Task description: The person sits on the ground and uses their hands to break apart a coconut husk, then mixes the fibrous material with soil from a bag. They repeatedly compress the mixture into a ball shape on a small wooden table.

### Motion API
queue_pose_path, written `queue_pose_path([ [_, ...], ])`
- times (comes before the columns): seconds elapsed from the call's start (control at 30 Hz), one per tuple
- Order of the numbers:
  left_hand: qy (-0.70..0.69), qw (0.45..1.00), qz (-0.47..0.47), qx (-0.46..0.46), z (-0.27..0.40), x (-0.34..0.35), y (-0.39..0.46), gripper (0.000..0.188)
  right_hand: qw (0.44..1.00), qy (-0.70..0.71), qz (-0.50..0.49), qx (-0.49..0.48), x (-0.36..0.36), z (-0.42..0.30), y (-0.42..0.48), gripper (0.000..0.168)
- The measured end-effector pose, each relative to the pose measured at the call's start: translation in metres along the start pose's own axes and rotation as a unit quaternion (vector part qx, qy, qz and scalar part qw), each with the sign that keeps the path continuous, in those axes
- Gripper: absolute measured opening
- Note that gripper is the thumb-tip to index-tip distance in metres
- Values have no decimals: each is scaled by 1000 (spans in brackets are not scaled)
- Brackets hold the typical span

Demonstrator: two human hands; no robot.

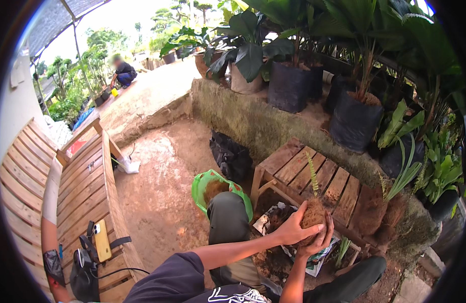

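Both hands cup a ball of brown coconut fibre (313,217), with a small fern frond (312,172) sticking up from its top. My left hand (298,227) presses the ball from the left, thumb across its front. My right hand (318,239) supports it from below and the right. The ball is held above the near edge of a low slatted wooden table (324,172). Below my hands, partly hidden by them, lie an opened bag of dark potting material (278,216) and a printed plastic sack (317,261).
A green plastic bag (200,189) holding brown fibre stands beyond my left knee. Black plastic (231,155) lies by the concrete ledge (233,106), which carries potted plants (356,121). On the left, a wooden bench (83,178) holds a phone (102,240) and black pouch (83,270). A person (124,72) crouches far off.
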State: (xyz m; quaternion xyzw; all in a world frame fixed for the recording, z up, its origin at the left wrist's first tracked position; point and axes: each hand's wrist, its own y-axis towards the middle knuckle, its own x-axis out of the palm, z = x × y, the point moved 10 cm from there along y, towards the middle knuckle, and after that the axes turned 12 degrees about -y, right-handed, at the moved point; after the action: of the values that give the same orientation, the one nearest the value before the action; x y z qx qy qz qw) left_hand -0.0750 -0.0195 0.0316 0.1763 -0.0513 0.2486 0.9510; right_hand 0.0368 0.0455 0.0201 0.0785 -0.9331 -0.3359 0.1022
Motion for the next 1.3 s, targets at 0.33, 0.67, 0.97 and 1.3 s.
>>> queue_pose_path([
  [0.33, -70, 997, 10, -29, -12, 5, 1, 73, 996, -66, 22, 52, -5, 16, -5, 50],
  [0.67, -37, 999, 13, -33, -12, 1, 0, 68, 998, -26, 24, 43, -1, 16, -9, 56],
  [0.97, 0, 1000, 15, 24, 1, 2, 1, 74, 961, 215, 9, 172, 14, 47, -16, 57],
  [1.3, 109, 993, -2, 38, 1, 0, 2, 74, 824, 424, 0, 376, 36, 78, -37, 51],
])
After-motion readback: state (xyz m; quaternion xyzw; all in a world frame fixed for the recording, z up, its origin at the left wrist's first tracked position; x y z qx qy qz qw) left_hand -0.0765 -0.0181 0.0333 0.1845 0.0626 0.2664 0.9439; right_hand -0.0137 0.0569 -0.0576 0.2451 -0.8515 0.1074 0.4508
